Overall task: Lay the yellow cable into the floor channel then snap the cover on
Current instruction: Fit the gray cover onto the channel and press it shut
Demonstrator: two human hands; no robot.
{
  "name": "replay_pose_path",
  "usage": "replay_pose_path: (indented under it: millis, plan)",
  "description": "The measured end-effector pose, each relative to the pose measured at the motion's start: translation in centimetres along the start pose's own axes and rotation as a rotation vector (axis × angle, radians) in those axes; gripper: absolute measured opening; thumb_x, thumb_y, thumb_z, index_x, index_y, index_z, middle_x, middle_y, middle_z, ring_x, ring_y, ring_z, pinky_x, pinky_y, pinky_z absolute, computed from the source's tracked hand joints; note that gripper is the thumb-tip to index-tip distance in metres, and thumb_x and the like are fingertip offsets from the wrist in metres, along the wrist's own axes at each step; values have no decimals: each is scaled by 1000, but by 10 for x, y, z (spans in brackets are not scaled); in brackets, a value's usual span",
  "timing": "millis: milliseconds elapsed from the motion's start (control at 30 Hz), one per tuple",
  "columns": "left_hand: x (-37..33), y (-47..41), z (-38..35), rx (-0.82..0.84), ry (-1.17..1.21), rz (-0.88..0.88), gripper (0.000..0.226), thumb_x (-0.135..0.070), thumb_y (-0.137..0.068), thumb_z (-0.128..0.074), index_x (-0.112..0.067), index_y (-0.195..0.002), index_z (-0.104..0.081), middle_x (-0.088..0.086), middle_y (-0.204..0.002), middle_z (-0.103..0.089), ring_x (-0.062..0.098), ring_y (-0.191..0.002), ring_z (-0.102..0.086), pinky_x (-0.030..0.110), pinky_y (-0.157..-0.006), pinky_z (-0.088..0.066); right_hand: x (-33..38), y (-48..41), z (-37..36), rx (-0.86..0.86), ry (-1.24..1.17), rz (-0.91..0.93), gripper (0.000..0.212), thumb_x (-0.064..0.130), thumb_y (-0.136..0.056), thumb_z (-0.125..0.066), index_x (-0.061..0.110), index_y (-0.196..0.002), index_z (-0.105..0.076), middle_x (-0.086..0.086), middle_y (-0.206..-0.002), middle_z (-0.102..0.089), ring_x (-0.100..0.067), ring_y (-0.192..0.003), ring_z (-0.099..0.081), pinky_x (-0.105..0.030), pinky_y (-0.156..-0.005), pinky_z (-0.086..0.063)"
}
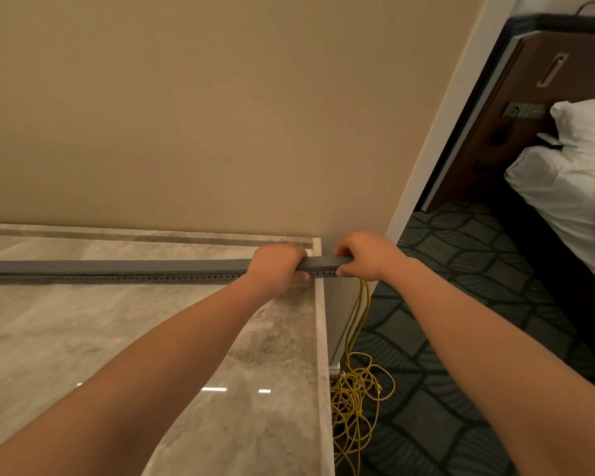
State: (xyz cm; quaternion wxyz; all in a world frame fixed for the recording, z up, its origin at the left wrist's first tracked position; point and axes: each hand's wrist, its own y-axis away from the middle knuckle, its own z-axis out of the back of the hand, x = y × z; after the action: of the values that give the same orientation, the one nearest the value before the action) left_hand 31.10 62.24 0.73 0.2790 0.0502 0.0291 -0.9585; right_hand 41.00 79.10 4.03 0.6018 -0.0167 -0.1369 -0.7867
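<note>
A long grey slotted channel (117, 277) runs left to right across the marble floor beside the wall, with a grey cover (117, 266) lying along its top. My left hand (277, 266) grips channel and cover near the right end, fingers curled over the top. My right hand (364, 257) pinches the very end of the channel, thumb below and fingers above. The yellow cable (364, 304) drops out of that end and falls into a loose tangle (354, 400) on the carpet below. The cable inside the channel is hidden.
The marble floor (117, 338) ends at a pale border strip (323, 372) on the right. Patterned dark carpet (443, 338) lies beyond. A beige wall (220, 115) stands directly behind the channel. A bed with white linen (571, 187) and a dark headboard fill the far right.
</note>
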Motion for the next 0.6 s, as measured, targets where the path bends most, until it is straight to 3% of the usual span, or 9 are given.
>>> replay_pose_path:
  millis: [133, 333, 600]
  plan:
    - [0, -1, -1, 23, -2, 13, 22, -40, -90, -56, -21, -98, -62, 0, -95, -65, 23, -86, -59, 31, -62, -37, 2, 0, 3, 21, 42, 25, 20, 31, -83, -67, 23, -100, -72, 3, -81, -66, -13, -72, -58, -24, -53, -38]
    - [0, -2, -1, 54, 20, 32, 23, -42, -90, -57, -21, -99, -62, 0, -94, -64, 23, -86, -59, 32, -63, -39, 1, 2, 2, 60, 33, 39, 19, 31, -89, -61, 22, -103, -71, 3, -78, -63, -14, -70, -55, -27, -57, -36]
    - [1, -4, -3, 91, 46, 38, 31, -42, -92, -56, -17, -111, -56, 4, -110, -60, 27, -98, -58, 35, -72, -41, 1, 1, 0, 37, -28, 22, 15, 28, -87, -63, 22, -98, -71, 2, -77, -64, -14, -70, -56, -27, -55, -36]
